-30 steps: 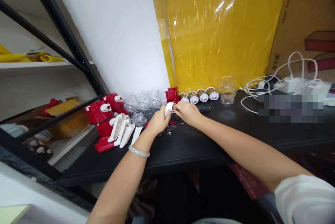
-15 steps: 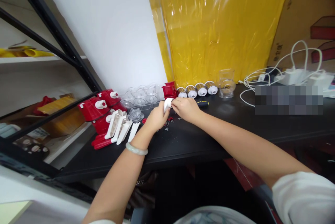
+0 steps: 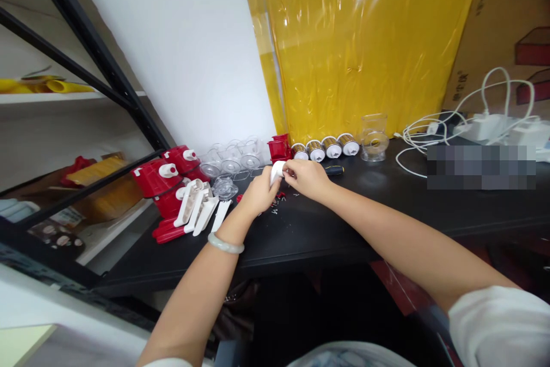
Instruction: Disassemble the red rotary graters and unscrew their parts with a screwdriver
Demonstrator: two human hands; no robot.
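Note:
My left hand (image 3: 260,190) is wrapped round a small white part (image 3: 277,170) above the black table. Fingers of my right hand (image 3: 307,177) are pinched together at the right side of that white part; whether they hold something small is hidden. Below the hands lie small screws (image 3: 275,210) and little red pieces (image 3: 281,196). Just behind stands a red part (image 3: 279,148), and a dark screwdriver handle (image 3: 334,170) lies to the right of my right hand.
On the black table (image 3: 301,247), red housings (image 3: 158,179), white handles (image 3: 189,204) and clear cups (image 3: 232,156) stand at left. Several gold-and-white cylinders (image 3: 332,148) line the back, beside a clear container (image 3: 373,138). White cables (image 3: 419,132) lie at right.
The view has shifted slightly. The fingers of my right hand have moved a little on the white part, which my left hand still holds.

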